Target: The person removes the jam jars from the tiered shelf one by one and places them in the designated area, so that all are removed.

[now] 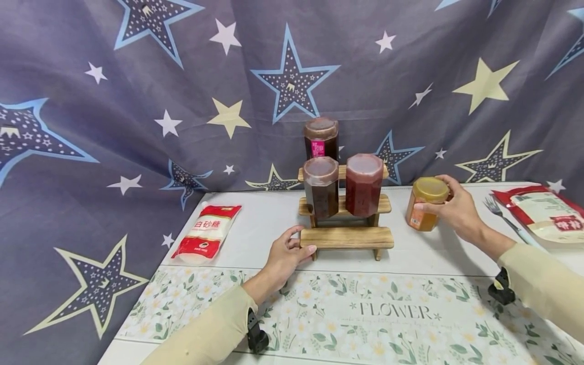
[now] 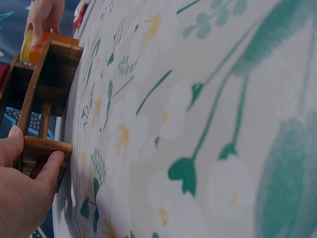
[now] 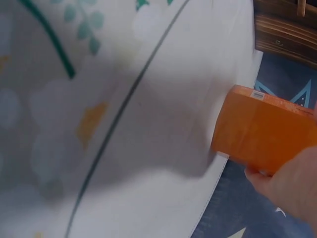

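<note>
My right hand (image 1: 456,210) grips a yellow-lidded jar (image 1: 423,218) with orange contents, to the right of a three-step wooden rack (image 1: 347,238). In the right wrist view the jar (image 3: 265,129) is tilted, with fingers around its lid end. With thumb and fingers, my left hand (image 1: 288,253) holds the left end of the rack's lowest step; the left wrist view shows this hand (image 2: 29,183) at the step's end. On the middle step stand a dark brown jar (image 1: 322,195) and a dark red jar (image 1: 363,190). Another dark jar (image 1: 321,134) is on the top step, its lower part hidden.
A red-and-white bag of sugar (image 1: 207,233) lies at the left of the table. Over on the right are a fork (image 1: 506,218) and a red-and-cream packet (image 1: 545,213). A flowered mat (image 1: 347,314) covers the front, and a starry curtain (image 1: 274,50) hangs behind.
</note>
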The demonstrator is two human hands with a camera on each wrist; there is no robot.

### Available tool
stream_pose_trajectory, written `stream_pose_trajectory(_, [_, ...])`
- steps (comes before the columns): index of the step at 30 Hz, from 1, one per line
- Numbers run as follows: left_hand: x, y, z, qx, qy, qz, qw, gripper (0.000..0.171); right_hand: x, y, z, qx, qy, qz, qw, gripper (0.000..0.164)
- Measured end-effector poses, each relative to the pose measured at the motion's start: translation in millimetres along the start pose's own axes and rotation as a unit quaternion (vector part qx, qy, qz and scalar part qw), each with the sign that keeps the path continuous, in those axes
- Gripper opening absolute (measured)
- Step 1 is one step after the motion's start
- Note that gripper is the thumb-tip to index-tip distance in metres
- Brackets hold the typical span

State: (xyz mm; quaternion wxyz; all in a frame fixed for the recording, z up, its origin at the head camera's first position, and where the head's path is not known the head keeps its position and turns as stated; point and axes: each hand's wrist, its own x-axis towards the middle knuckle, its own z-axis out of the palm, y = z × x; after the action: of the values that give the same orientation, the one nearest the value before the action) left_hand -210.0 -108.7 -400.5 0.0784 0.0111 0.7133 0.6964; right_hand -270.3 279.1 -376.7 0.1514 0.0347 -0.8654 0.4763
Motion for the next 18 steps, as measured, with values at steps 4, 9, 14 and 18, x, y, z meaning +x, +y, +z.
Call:
stream_pose_trajectory(4, [-0.8, 0.3, 0.0, 0.0, -0.001, 0.0, 1.0, 0.065, 5, -5, -5, 0.013, -0.033, 0.008, 0.999, 0.092])
stream_pose_trajectory(9, [-0.2, -0.5, -0.3, -0.004, -0.003, 0.003, 1.0, 0.065, 17, -19, -18, 0.027, -0.064, 0.025, 0.997, 0.101])
stream_pose_trajectory(14, [0.4, -1.5, -0.4, -0.006, -0.005, 0.007, 0.9999, 0.064, 24, -37, -26, 0.034, -0.074, 0.028, 0.996, 0.101])
stream_pose_trajectory(18, [0.2, -1.1, -0.2, -0.005, -0.004, 0.006, 1.0, 0.064, 29, -53, -26, 0.034, -0.072, 0.019, 0.997, 0.1])
